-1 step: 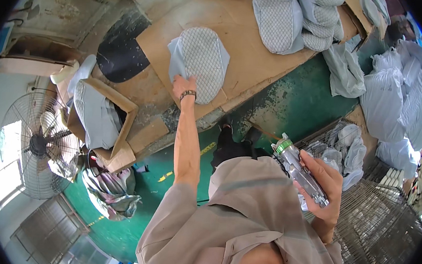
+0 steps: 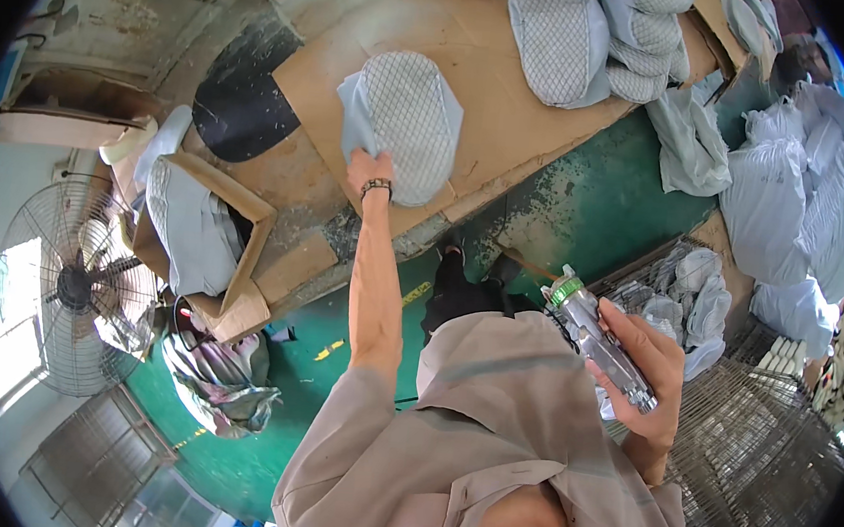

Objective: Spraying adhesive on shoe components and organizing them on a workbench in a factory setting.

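Note:
On the cardboard-covered table lies an oval quilted fabric piece [image 2: 409, 127], whitish with a diamond stitch and a plain grey fabric edge along its sides. My left hand [image 2: 368, 168], with a band on the wrist, grips the piece at its lower left edge; the fingertips are partly hidden against the grey fabric. Away from the table, in front of my right side, my right hand [image 2: 646, 361] is wrapped round a silver metal spray gun [image 2: 604, 345] with a green ring near its front end. The gun's front points up and left.
Several similar quilted pieces [image 2: 552, 39] are piled at the table's far right. An open carton [image 2: 263, 225] of grey pieces stands at the left, beside a wire fan [image 2: 74, 283]. White sacks [image 2: 789, 195] and wire racks [image 2: 726, 461] line the right side.

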`<action>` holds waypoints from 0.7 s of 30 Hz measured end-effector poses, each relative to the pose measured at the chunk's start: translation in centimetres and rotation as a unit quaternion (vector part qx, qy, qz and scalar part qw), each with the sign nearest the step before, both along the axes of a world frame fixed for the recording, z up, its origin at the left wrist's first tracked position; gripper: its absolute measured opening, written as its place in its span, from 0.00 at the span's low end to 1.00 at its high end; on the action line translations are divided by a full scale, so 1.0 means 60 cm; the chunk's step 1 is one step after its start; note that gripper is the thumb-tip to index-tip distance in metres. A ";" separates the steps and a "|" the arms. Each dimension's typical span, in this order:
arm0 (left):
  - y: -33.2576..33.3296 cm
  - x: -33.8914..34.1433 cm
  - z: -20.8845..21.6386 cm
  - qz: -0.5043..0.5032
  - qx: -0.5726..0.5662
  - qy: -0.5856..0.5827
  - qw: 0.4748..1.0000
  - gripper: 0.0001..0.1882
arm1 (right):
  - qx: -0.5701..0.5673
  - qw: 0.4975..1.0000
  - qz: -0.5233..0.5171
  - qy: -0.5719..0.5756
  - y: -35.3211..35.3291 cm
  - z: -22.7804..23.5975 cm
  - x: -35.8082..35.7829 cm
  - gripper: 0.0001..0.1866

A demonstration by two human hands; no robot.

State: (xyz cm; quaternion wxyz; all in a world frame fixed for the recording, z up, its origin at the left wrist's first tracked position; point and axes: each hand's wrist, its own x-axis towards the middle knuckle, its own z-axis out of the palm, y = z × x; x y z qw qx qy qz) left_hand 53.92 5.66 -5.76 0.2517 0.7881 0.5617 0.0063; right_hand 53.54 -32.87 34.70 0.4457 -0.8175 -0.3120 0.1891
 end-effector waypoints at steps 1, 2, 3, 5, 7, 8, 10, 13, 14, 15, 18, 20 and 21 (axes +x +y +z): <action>0.003 -0.012 -0.035 0.007 -0.003 0.002 1.000 0.30 | -0.008 1.000 0.000 0.004 0.010 -0.001 0.000 0.32; 0.002 -0.031 -0.069 0.046 -0.095 -0.140 0.985 0.28 | -0.012 1.000 0.003 0.010 0.019 -0.002 0.001 0.32; -0.005 -0.037 -0.089 0.080 -0.184 -0.279 0.939 0.27 | -0.012 1.000 0.009 0.012 0.027 -0.003 0.006 0.32; -0.071 -0.016 -0.082 0.097 -0.210 -0.300 0.925 0.22 | -0.025 1.000 -0.012 0.006 0.034 -0.004 0.010 0.32; -0.085 -0.015 -0.089 0.141 -0.172 -0.223 0.949 0.19 | -0.027 0.999 -0.016 -0.008 0.041 -0.001 0.015 0.32; -0.081 -0.019 -0.091 0.137 -0.166 -0.208 0.954 0.17 | -0.025 0.999 -0.021 -0.020 0.045 0.001 0.016 0.32; -0.081 -0.023 -0.081 0.126 -0.158 -0.209 0.957 0.16 | -0.035 0.999 -0.033 -0.017 0.055 0.008 0.017 0.31; -0.082 -0.031 -0.055 0.095 -0.150 -0.194 0.965 0.18 | -0.046 0.998 -0.052 0.000 0.067 0.025 0.022 0.29; -0.084 -0.032 -0.044 0.075 -0.151 -0.178 0.969 0.21 | -0.051 0.997 -0.058 0.014 0.069 0.029 0.022 0.29; -0.089 -0.030 -0.024 0.071 -0.155 -0.179 0.969 0.21 | -0.054 0.996 -0.063 0.012 0.071 0.033 0.021 0.29; -0.066 0.007 0.037 -0.023 0.008 -0.195 0.980 0.35 | -0.061 0.994 -0.088 -0.021 0.077 0.034 0.025 0.28; 0.001 0.063 0.067 -0.066 0.049 -0.248 0.965 0.42 | -0.064 0.995 -0.072 -0.013 0.080 0.029 0.027 0.28; 0.035 0.104 0.078 -0.088 0.082 -0.270 0.955 0.44 | -0.067 0.995 -0.070 -0.011 0.083 0.027 0.024 0.28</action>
